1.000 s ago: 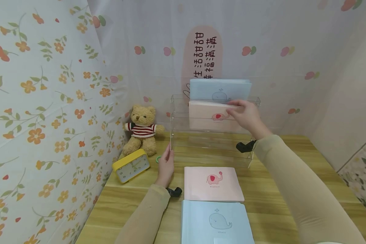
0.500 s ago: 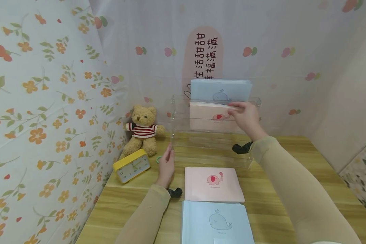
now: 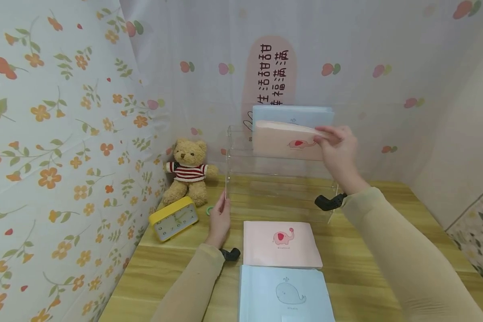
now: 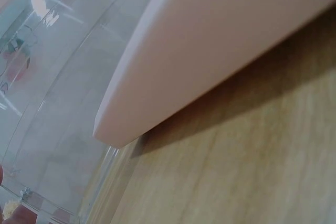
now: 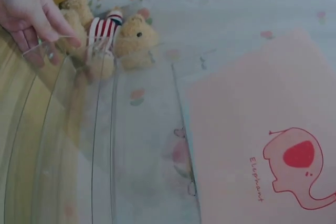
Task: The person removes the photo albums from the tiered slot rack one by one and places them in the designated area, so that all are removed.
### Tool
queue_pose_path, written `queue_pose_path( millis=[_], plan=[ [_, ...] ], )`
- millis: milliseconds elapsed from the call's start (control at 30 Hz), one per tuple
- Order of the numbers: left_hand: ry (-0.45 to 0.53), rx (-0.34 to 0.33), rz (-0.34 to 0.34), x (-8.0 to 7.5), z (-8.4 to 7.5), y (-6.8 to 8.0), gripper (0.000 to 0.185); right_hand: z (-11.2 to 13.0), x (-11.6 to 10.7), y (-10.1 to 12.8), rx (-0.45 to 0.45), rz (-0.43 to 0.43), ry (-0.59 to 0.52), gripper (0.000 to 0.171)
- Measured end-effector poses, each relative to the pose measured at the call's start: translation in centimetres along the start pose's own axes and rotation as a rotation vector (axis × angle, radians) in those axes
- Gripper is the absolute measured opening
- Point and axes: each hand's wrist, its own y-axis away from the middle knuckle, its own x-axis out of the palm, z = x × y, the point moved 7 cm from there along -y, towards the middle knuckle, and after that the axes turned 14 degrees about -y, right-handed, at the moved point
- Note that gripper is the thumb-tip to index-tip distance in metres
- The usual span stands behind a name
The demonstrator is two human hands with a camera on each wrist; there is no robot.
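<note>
My right hand (image 3: pixel 335 142) pinches the top right edge of a pink elephant book (image 3: pixel 285 141) and holds it lifted above the middle tier of a clear acrylic rack (image 3: pixel 279 192). The book's cover (image 5: pixel 262 145) fills the right wrist view. A blue whale book (image 3: pixel 291 112) stands in the rack's back tier behind it. My left hand (image 3: pixel 220 218) holds the rack's front left corner between thumb and fingers (image 5: pixel 31 19). Flat on the table lie a second pink elephant book (image 3: pixel 281 243) and a second blue whale book (image 3: pixel 285 293); that pink book's corner (image 4: pixel 210 51) shows in the left wrist view.
A teddy bear (image 3: pixel 187 172) in a striped shirt sits against the left wall. A yellow clock (image 3: pixel 173 218) and a small green ring (image 3: pixel 209 209) lie beside it. Floral cloth walls close in the wooden table (image 3: pixel 366 250) on the left and at the back.
My right hand has raised the pink elephant book up out of the rack's middle tier, so it now covers the lower part of the blue book. The left hand has stayed put.
</note>
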Motion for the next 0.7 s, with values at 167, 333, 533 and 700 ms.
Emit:
queue_pose_path(
  millis=[167, 333, 533, 700],
  plan=[
    [0.002, -0.005, 0.003, 0.0, 0.2, -0.1, 0.05, 0.7, -2.1, 1.6, -0.028, -0.073, 0.005, 0.028],
    [0.0, -0.015, 0.005, 0.0, 0.4, -0.2, 0.051, -0.1, -4.0, 3.6, -0.048, -0.136, 0.038, 0.027],
    [0.016, -0.009, 0.016, 0.1, 0.3, 0.1, 0.051, -2.0, -7.2, 6.7, -0.017, -0.222, 0.07, 0.028],
    [0.018, -0.001, 0.009, 0.1, 0.2, -0.1, 0.052, -3.8, -9.7, 8.5, 0.013, -0.276, 0.034, 0.032]
  ],
)
